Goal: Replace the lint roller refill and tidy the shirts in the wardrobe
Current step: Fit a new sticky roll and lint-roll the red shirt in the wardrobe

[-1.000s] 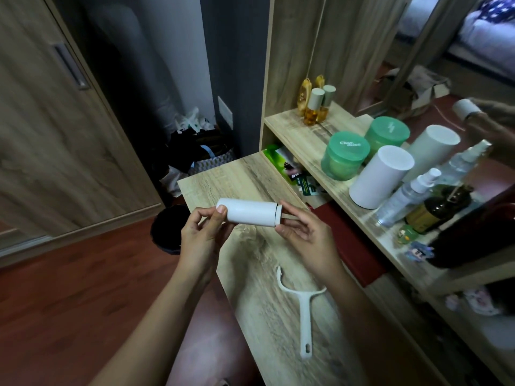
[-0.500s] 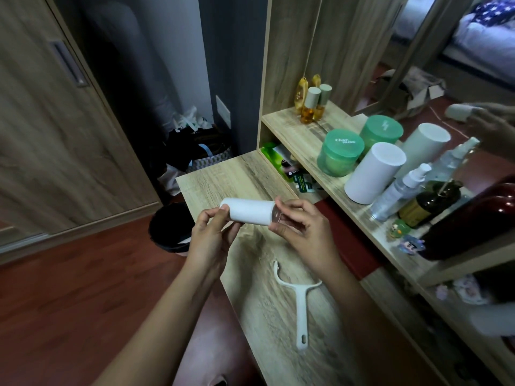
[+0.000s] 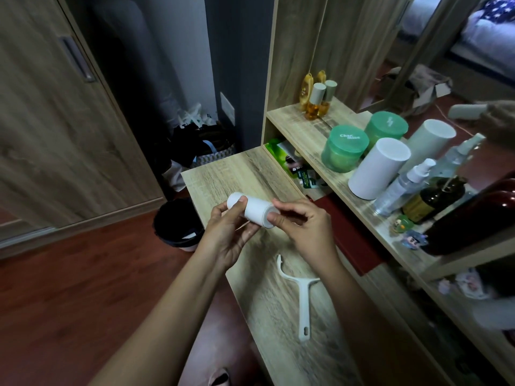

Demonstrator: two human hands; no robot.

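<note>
A white lint roller refill [image 3: 255,208] is held in the air over the wooden table [image 3: 231,174], tilted with its right end lower. My left hand [image 3: 228,232] cradles it from below, thumb on top near the left end. My right hand [image 3: 302,221] pinches its right end with thumb and fingertips. The bare white roller handle [image 3: 302,296] lies flat on the table below my hands, its fork pointing away from me. No shirts show in view.
A black bin [image 3: 177,227] stands on the red floor left of the table. The shelf [image 3: 303,132] on the right carries green jars [image 3: 344,147], a white cylinder [image 3: 377,168], spray bottles and a dark bottle. A wardrobe door [image 3: 55,121] is at left.
The refill has tipped from level to slanting, right end down, and my right fingers have closed around that end. The view has shifted slightly closer.
</note>
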